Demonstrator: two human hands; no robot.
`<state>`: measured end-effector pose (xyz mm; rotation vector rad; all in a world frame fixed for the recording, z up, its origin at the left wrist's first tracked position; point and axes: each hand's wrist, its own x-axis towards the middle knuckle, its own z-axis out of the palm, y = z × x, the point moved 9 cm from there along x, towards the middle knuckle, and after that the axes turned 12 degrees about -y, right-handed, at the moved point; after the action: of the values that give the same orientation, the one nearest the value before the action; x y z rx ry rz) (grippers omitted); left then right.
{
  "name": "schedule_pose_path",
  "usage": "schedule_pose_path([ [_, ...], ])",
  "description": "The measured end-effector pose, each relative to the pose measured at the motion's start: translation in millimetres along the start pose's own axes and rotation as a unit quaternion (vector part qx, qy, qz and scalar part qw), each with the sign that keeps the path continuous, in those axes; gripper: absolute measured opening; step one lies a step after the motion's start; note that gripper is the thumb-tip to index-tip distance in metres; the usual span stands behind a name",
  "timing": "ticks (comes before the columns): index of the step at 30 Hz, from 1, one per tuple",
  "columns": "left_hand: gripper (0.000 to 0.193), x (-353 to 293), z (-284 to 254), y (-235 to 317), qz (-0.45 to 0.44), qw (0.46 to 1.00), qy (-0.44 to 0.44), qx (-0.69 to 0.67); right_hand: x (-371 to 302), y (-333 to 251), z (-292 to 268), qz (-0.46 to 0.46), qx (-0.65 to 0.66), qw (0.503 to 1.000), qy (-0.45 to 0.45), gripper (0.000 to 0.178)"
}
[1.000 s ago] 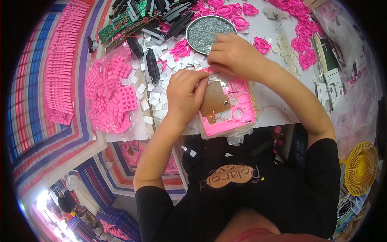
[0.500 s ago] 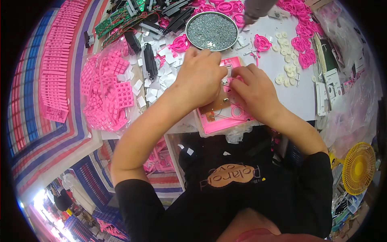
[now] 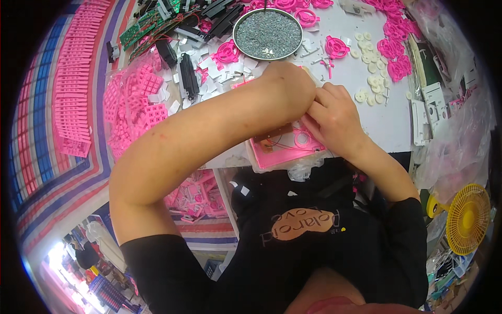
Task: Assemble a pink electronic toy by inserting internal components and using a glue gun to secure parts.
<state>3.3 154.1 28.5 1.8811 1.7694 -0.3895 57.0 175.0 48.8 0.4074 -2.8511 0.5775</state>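
Note:
A pink plastic housing [image 3: 277,157] lies on the table in front of me, holding a brown circuit board [image 3: 282,131] and thin wires. My left hand [image 3: 293,86] reaches across its far part with the wrist bent; its fingers are hidden behind the back of the hand. My right hand [image 3: 334,115] rests at the housing's right side, its fingers curled and pressed together close to the left hand. Whatever lies between those fingers is hidden. Beyond the hands stands a round metal tray [image 3: 267,34] full of small screws.
Black parts [image 3: 188,76] and white pieces lie to the left, beside a bag of pink keypads [image 3: 136,97]. White discs [image 3: 374,65] and pink rings [image 3: 397,49] are on the right. A yellow fan [image 3: 467,220] stands at lower right.
My left forearm has swung across to the right and now covers much of the housing. A dark object beyond the tray's right side has left that spot. My right hand has shifted slightly.

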Motion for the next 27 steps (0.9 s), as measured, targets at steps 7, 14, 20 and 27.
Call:
schedule_pose_path([
  [7,0.014,-9,18,-36,-0.133,0.979,0.092,-0.124,7,-1,8,-0.010,0.021,1.000,0.003,0.018],
  [14,0.012,-36,33,-65,-0.145,0.901,0.150,-0.379,16,11,14,-0.008,0.066,0.998,-0.007,0.019],
  [20,0.011,-37,36,-67,-0.135,0.897,0.165,-0.388,24,21,19,0.009,0.083,0.996,0.022,0.013],
  [27,0.012,-40,32,-60,-0.146,0.911,0.231,-0.308,23,4,9,-0.128,0.016,0.989,-0.074,0.012],
])
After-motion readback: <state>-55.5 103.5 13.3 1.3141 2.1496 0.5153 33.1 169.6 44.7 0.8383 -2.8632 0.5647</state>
